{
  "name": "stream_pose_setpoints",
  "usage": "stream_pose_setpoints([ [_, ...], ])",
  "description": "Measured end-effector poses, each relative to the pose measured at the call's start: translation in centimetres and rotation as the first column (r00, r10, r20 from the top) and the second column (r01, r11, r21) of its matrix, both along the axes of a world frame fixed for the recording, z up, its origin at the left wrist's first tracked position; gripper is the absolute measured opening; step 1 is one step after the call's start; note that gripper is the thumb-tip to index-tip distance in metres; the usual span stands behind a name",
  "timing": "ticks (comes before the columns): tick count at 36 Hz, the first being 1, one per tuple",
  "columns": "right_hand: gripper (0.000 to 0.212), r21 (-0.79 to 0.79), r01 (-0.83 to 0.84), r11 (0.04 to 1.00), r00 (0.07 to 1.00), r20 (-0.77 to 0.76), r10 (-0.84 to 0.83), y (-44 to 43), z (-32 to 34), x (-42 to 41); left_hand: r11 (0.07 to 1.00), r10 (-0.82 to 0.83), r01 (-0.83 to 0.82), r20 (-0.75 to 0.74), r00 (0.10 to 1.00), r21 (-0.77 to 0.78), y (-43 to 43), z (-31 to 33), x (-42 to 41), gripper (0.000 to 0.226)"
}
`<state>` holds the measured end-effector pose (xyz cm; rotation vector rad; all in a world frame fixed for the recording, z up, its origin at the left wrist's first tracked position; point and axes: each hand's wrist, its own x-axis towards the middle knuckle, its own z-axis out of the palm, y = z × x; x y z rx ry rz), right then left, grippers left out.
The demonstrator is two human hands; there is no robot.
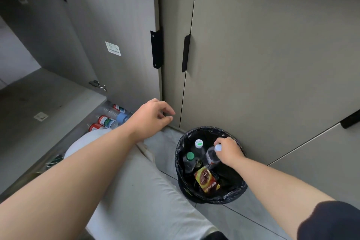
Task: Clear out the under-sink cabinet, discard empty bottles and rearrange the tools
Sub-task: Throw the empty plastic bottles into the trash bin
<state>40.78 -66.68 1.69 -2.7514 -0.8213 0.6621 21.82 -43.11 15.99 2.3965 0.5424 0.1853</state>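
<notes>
a clear bottle with a pale cap sits neck-up in the black-lined bin, the right grip clamped round its top. two other bottles and a red packet lie inside. the left grip hangs loosely curled and empty near the open cabinet door, beside which several more bottles wait. i'd say under halfway, tools yet to come.

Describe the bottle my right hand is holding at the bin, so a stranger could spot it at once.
Find the black-lined bin on the floor before the closed cabinet doors. Three clear bottles show inside it. The held bottle is the rightmost, gripped near its neck by the right hand; its cap is pale blue, unlike the green-capped bottle and the white-capped bottle beside it.
</notes>
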Motion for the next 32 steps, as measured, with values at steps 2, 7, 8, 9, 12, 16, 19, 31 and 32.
stream_pose_setpoints([
  [2, 0.029, -0.037, 0.005, 0.999, 1.000, -0.008, -0.006, 0.1, -0.7, -0.1, 1.000, 0.006, -0.006, -0.011, 1.000, 0.001, 0.1, 0.0, -0.1, 0.011],
  [7, 0.043, -0.115, 0.008, 0.993, 0.999, -0.040, -0.012, 0.1, -1.7, -0.2, 1.000, 0.009, -0.009, -0.012, 1.000, -0.012, 0.5, -0.1, -0.2, 0.010],
  [8, 0.046, -0.121, 0.009, 0.993, 0.999, -0.042, -0.014, 0.2, -1.7, -0.2, 1.000, 0.008, -0.008, -0.014, 1.000, -0.014, 0.5, -0.2, -0.2, 0.010],
  [9, 0.048, -0.126, 0.008, 0.992, 0.999, -0.042, -0.014, 0.3, -1.7, -0.2, 1.000, 0.008, -0.008, -0.019, 1.000, -0.017, 0.6, -0.2, -0.2, 0.010],
  [12, 0.051, -0.161, -0.014, 0.987, 1.000, -0.024, 0.010, 0.4, -1.1, -0.4, 1.000, 0.008, -0.009, -0.027, 1.000, -0.026, 0.6, -0.3, -0.2, 0.009],
  [16, 0.031, -0.176, 0.006, 0.984, 0.987, 0.158, 0.022, 1.1, 1.3, -1.1, 0.999, 0.014, -0.015, -0.029, 0.999, -0.038, 0.7, -0.4, -0.2, 0.008],
  [19, 0.016, 0.008, -0.021, 1.000, 0.968, 0.251, 0.018, 2.9, 4.0, -1.8, 0.998, 0.030, -0.031, -0.028, 0.999, -0.048, 0.8, -0.4, -0.3, 0.008],
  [31, 0.021, 0.540, -0.479, 0.693, 0.872, 0.204, 0.444, 19.1, 12.3, -7.6, 0.894, 0.299, -0.347, -0.201, 0.933, -0.283, 11.4, 0.7, -7.4, 0.011],
  [32, 0.020, 0.516, -0.504, 0.693, 0.855, 0.185, 0.484, 20.7, 12.3, -8.0, 0.865, 0.343, -0.398, -0.219, 0.914, -0.306, 12.7, 0.0, -8.9, 0.013],
])
